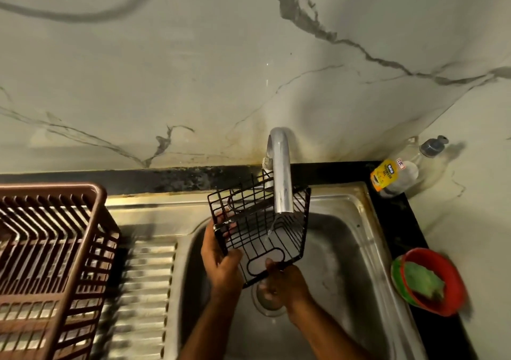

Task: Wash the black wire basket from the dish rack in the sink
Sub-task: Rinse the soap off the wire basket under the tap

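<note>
- Water (272, 225) runs in a thin stream from the chrome tap (279, 177) at the centre of the frame, falling through the black wire basket (261, 221) that I hold tilted over the steel sink (345, 238).
- With my left hand (221, 260) I have a grip on the basket's left edge, thumb curled over the wire and fingers showing behind the mesh.
- With my right hand (282, 282) I grip the near lower rim beside the oval handle cut-out, just above the drain.
- Left of the sink, the brown plastic dish rack (52, 260) sits on the ribbed drainboard (146, 290).
- At the right edge, a red bowl (453, 285) on the black tabletop (398, 221) holds a green scrub pad (423, 279).
- Further up at the right, a clear soap bottle with a yellow label (398, 173) leans in the corner against the marble wall (193, 69).
</note>
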{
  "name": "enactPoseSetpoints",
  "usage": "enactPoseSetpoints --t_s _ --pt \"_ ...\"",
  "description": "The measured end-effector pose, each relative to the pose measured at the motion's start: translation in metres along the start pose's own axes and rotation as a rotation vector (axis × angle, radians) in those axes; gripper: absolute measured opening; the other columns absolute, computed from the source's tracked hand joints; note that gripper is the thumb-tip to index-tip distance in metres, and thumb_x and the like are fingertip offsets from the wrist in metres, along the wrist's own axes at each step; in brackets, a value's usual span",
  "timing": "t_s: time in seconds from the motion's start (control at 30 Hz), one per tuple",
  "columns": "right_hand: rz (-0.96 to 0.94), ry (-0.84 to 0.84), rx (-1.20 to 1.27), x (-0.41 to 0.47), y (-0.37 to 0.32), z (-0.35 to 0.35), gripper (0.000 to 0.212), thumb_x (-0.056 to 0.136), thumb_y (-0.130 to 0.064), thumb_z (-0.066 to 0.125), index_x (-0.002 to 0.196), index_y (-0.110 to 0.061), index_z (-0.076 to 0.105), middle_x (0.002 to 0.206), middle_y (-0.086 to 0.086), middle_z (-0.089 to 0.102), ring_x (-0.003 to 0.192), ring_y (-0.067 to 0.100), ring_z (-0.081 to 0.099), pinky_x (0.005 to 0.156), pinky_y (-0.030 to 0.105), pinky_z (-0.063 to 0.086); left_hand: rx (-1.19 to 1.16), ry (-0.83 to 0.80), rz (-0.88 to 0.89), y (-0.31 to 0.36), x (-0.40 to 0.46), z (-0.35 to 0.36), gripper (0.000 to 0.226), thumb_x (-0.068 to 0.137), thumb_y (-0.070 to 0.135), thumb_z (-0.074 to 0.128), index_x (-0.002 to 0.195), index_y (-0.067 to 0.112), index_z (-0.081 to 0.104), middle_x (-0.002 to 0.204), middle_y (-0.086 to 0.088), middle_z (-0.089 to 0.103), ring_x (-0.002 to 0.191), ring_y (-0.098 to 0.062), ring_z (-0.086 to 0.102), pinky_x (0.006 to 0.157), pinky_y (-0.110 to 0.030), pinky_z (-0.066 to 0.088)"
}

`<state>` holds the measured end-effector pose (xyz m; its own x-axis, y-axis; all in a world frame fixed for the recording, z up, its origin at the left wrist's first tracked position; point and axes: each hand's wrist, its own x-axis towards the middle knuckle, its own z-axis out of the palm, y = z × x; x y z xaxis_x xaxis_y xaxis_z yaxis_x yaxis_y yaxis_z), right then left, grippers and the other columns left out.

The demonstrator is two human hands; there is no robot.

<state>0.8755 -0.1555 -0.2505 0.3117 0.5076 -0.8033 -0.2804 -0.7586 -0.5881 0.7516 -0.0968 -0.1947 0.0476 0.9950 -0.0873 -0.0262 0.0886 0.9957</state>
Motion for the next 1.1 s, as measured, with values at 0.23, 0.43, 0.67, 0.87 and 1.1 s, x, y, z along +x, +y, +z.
enactPoseSetpoints --t_s 0.23,0.43,0.67,0.87,1.1 --pt "-0.386 0.685 -0.783 0.003 0.019 -0.041 0.073 0.060 -0.093 0.053 0.092 -0.028 0.051 0.076 -0.008 0.065 0.071 0.020 0.068 0.063 0.031 0.054 -0.028 0.171 -0.001 -0.027 0.009 0.008 0.061 0.069 0.025 0.055 0.112 -0.019 0.054 0.106 -0.012 0.061 0.094 0.011 0.058 0.086 -0.014 0.050" --pt "-0.852 0.463 -1.082 0.007 0.010 -0.023 0.037 0.088 -0.058 0.058 0.111 -0.030 0.065 0.112 -0.003 0.068 0.107 0.019 0.065 0.089 0.027 0.052 -0.083 0.165 0.071 0.006 0.002 0.023 0.047 0.067 0.027 0.053 0.095 0.061 0.070 0.085 0.040 0.065 0.077 0.019 0.059 0.069 -0.001 0.044" --pt "-0.673 0.229 -1.255 0.020 0.020 0.020 0.077 0.096 -0.051 0.027 0.155 -0.001 0.028 0.164 0.026 0.001 0.151 0.045 0.014 0.119 0.052 0.030 -0.084 0.092 0.107 0.000 0.011 0.030 0.048 0.065 0.003 0.050 0.090 0.035 0.076 0.080 0.023 0.071 0.077 0.006 0.065 0.071 -0.010 0.051" --pt "-0.871 -0.367 -1.324 -0.013 -0.014 -0.035 0.053 0.099 -0.027 0.047 0.151 -0.037 0.041 0.163 -0.012 0.031 0.152 0.010 0.022 0.121 0.025 0.018 0.004 0.016 0.031 -0.004 0.021 0.019 0.030 0.062 0.021 0.058 0.079 0.037 0.078 0.071 0.018 0.069 0.068 0.004 0.061 0.064 -0.012 0.049" --pt "-1.072 0.223 -0.464 -0.081 -0.077 -0.046 0.022 0.101 -0.032 0.056 0.119 -0.028 0.068 0.108 -0.018 0.071 0.099 -0.006 0.066 0.081 0.014 0.055 0.140 -0.150 -0.226 -0.024 -0.005 0.017 0.061 0.064 0.035 0.065 0.122 0.015 0.068 0.109 -0.002 0.073 0.105 -0.020 0.068 0.086 -0.037 0.056"
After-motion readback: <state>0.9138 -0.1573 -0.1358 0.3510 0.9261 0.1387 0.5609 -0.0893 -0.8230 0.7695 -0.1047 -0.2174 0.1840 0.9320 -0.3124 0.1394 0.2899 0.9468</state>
